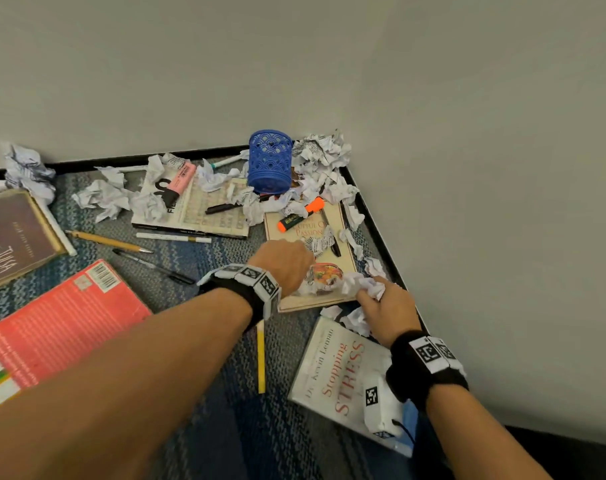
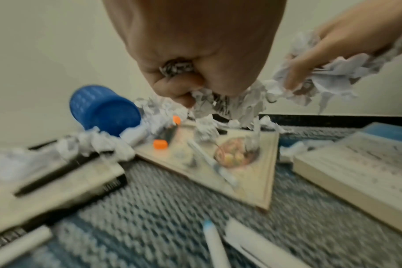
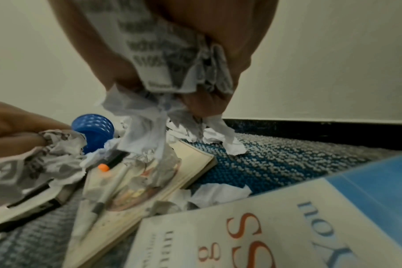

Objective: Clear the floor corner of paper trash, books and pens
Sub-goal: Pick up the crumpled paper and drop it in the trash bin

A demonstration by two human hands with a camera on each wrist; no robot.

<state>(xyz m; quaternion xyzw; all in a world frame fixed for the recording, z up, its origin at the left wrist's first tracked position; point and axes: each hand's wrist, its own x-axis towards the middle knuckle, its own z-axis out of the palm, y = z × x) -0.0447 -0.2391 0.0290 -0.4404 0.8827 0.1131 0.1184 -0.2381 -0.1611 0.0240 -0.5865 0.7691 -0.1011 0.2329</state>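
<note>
My left hand (image 1: 287, 263) is a fist over the tan cookbook (image 1: 332, 237); the left wrist view shows its fingers curled round crumpled paper (image 2: 220, 105). My right hand (image 1: 386, 306) grips another wad of crumpled paper (image 1: 363, 285) at the cookbook's near right corner, and the printed wad (image 3: 168, 59) fills that palm. More paper balls (image 1: 320, 157) pile in the corner beside a tipped blue pen cup (image 1: 270, 161). An orange highlighter (image 1: 299, 214) lies on the cookbook. A pink highlighter (image 1: 178, 183) rests on a pale book (image 1: 211, 213).
A white "Stopping Stress" book (image 1: 336, 372) lies under my right wrist. A red book (image 1: 59, 327) and a dark book (image 1: 12, 237) lie at left. Pens (image 1: 152, 266) and a pencil (image 1: 107, 241) are scattered on the blue carpet. A yellow pencil (image 1: 261, 362) lies near. Walls close the corner.
</note>
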